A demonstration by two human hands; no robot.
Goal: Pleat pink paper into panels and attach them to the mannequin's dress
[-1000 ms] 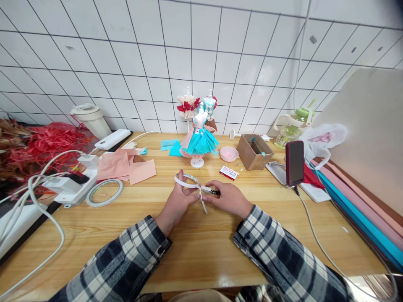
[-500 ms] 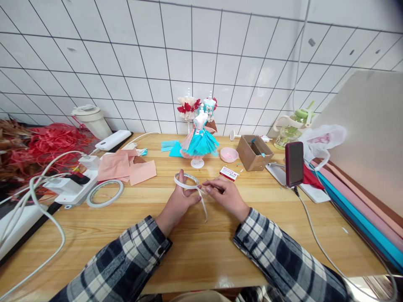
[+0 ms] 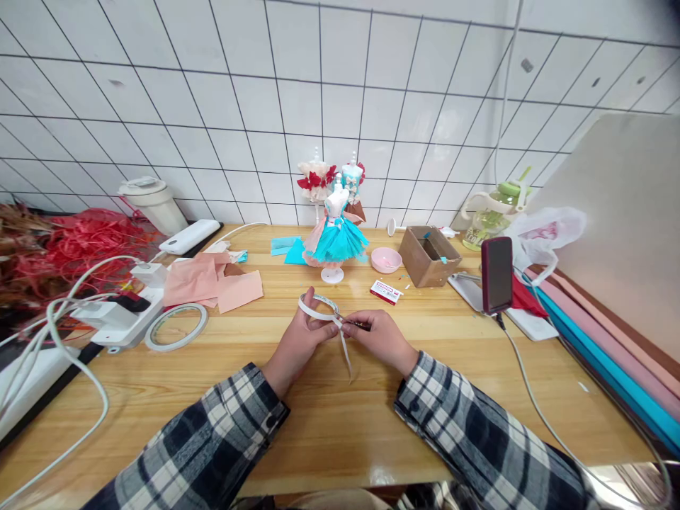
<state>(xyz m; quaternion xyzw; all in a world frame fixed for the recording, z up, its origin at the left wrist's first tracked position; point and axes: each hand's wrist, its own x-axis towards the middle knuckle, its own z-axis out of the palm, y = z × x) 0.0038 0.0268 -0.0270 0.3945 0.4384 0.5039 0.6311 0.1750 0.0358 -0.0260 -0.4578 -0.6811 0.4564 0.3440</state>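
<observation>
A roll of white tape (image 3: 313, 312) hangs around the fingers of my left hand (image 3: 295, 347), which is closed on it. A narrow loose strip of the tape (image 3: 346, 354) dangles below the fingertips. At the strip's upper end, my right hand (image 3: 381, 340) is closed in a pinch, its fingertips against those of the left. A small dark thing shows in the right fingers, too small to make out. Beyond the hands stands a mini dress form (image 3: 336, 205) in a turquoise skirt (image 3: 336, 241).
Two more dressed forms stand behind. A pink bowl (image 3: 386, 261), a cardboard box (image 3: 414, 261) and a small red-and-white box (image 3: 385, 292) sit right of them. To the left lie another tape roll (image 3: 154, 341), peach paper (image 3: 241, 292) and a power strip (image 3: 127, 336). A phone (image 3: 496, 275) stands at right.
My right hand has come closer to my left, and their fingertips now meet at the tape. The roll has tilted and shifted slightly right in my left hand.
</observation>
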